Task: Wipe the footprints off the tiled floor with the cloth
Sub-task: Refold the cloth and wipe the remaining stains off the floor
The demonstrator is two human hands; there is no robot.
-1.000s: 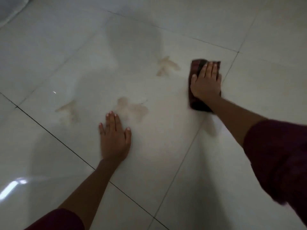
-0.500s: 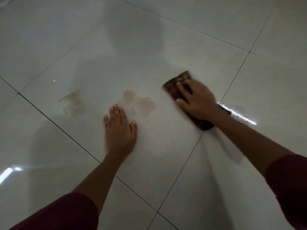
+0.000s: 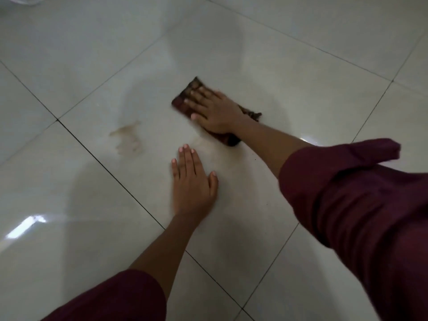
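Cloth [image 3: 185, 105]: dark, folded flat on the tiled floor [image 3: 289, 72], lying on the large pale tile ahead of the person; one frayed corner shows behind the wrist.
Right hand [image 3: 214, 112]: fingers spread and pressed flat on top of the cloth, palm down, pinning it to the floor rather than pinching it.
Left hand [image 3: 193, 179]: empty, fingers together and extended, thumb out, palm flat on the same tile just nearer the person; judged to be a brace for body weight.
Footprint [image 3: 127, 140]: one brownish smear visible, left of both hands and near the dark grout line [image 3: 92, 154]; apart from the cloth. A faint hazy streak lies between the two hands.
Sleeves [image 3: 347, 193]: maroon, pushed up both forearms.
Step in hand: sweeping the cloth across the tile toward the remaining mark (judgement).
Technique: keep the whole palm loading the cloth so the fold stays flat; overlap strokes; carry each pass fully beyond the smear so that dirt is lifted, not spread; refold to a clean face if streaking appears.
Risk: glossy, possibly damp tile; bracing hand may slip.
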